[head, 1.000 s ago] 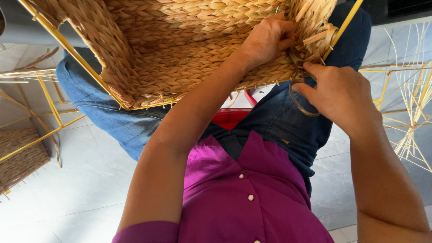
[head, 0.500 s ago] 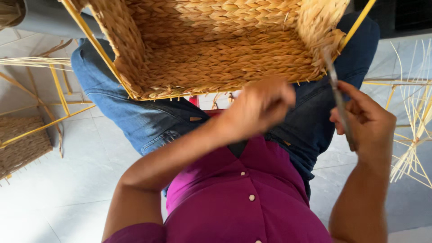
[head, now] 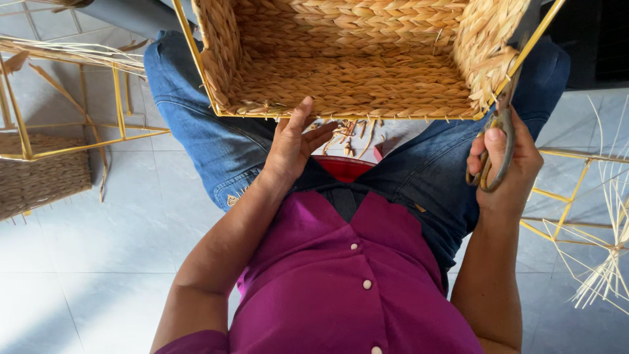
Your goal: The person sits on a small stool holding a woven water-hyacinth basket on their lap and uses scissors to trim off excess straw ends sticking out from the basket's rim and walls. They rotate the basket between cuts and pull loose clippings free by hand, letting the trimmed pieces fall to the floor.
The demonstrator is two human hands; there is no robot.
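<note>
A rectangular woven straw basket [head: 354, 72] on a yellow metal frame rests across my knees, its opening facing me. My left hand [head: 293, 145] is open, fingers spread, with the fingertips just below the basket's near rim. My right hand [head: 508, 164] grips a pair of scissors [head: 496, 141] by the handles, with the blades pointing up at the basket's right corner, where loose fibre ends stick out. Small straw trimmings [head: 347, 131] lie between my legs.
A second basket on a yellow frame [head: 46, 164] stands on the tiled floor to the left. A bare yellow wire frame [head: 570, 210] and a bundle of loose straw strands [head: 609, 262] lie at the right. Pale floor tiles surround my seat.
My left hand has come out of the basket, down to the near rim, and opened. My right hand has raised the scissors to the right corner.
</note>
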